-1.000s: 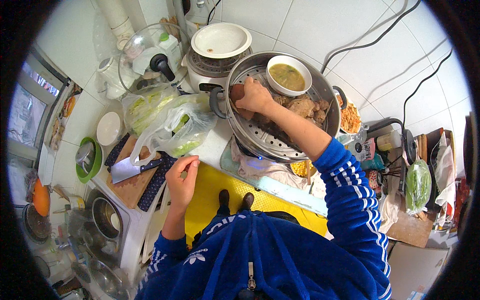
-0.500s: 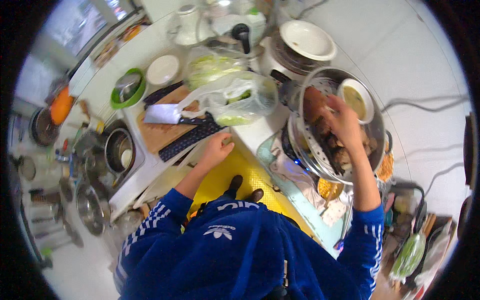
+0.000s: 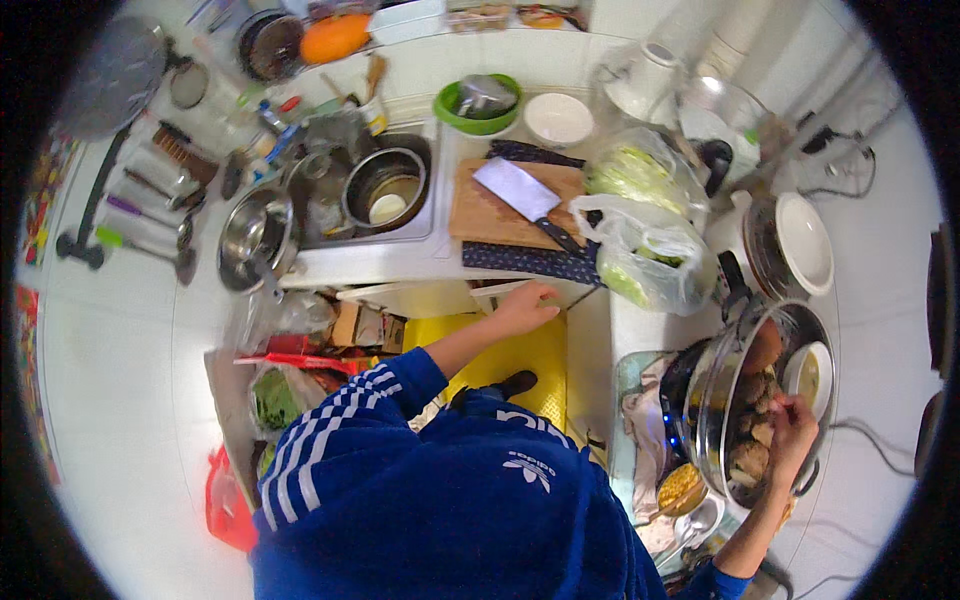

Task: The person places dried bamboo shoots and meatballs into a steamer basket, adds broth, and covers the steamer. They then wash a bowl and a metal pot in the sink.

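Note:
My right hand (image 3: 794, 430) is inside the steel steamer pot (image 3: 722, 420) on my right, its fingers curled at the pieces of brown cooked meat (image 3: 750, 458) beside a white bowl of soup (image 3: 812, 365); what they grip is unclear. A reddish-brown piece (image 3: 765, 340) lies at the pot's far end. My left hand (image 3: 525, 310) hangs open before the counter edge, nearest the dark patterned cloth (image 3: 520, 262). Beyond it are a wooden cutting board (image 3: 470, 210) with a cleaver (image 3: 513, 190) and plastic bags of green vegetables (image 3: 650, 260).
A sink (image 3: 432, 180) with a steel pot (image 3: 385, 200), a steel bowl (image 3: 250, 230) and a green basin (image 3: 475, 120) line the counter. A white plate (image 3: 805, 240) sits on an appliance. Below are a yellow mat (image 3: 545, 395), open cabinet doors and a red bag (image 3: 230, 505).
My view has swung left toward the sink and cutting board. My right hand has shifted off the reddish-brown piece to the meat nearer me. My left hand stays open.

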{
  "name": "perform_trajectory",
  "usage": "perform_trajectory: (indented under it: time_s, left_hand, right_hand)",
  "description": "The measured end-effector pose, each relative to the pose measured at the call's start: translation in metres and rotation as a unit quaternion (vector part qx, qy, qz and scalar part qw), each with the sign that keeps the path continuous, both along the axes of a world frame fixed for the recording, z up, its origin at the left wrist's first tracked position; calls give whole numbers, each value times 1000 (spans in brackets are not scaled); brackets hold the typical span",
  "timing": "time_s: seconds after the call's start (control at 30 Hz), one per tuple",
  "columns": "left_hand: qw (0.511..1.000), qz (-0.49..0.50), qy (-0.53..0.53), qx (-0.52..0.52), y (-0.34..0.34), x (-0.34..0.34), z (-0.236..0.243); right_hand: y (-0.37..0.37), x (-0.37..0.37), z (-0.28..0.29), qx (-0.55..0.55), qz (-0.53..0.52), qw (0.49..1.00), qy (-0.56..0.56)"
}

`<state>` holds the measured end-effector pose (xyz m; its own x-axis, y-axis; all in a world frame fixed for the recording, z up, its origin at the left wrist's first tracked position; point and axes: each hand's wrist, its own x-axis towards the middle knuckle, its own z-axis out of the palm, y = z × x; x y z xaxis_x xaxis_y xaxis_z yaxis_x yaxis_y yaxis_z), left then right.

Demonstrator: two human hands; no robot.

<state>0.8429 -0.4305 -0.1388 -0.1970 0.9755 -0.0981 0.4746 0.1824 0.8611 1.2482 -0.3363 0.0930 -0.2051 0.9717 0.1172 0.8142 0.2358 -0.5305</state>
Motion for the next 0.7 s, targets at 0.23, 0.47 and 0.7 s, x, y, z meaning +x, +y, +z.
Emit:
perform_trajectory:
  time_s: [0.23, 0.47, 0.7]
  left_hand:
    - [732, 77, -676, 3, -81, -38, 36]
    - [614, 102, -764, 170, -127, -51, 92]
    - [725, 231, -642, 93, -105, -179, 26]
  right_hand:
    - [-21, -14, 0, -79, -6, 987, 141]
    - [-63, -75, -3, -66, 185, 948, 251]
    - [-86, -164, -21, -142, 202, 932, 266]
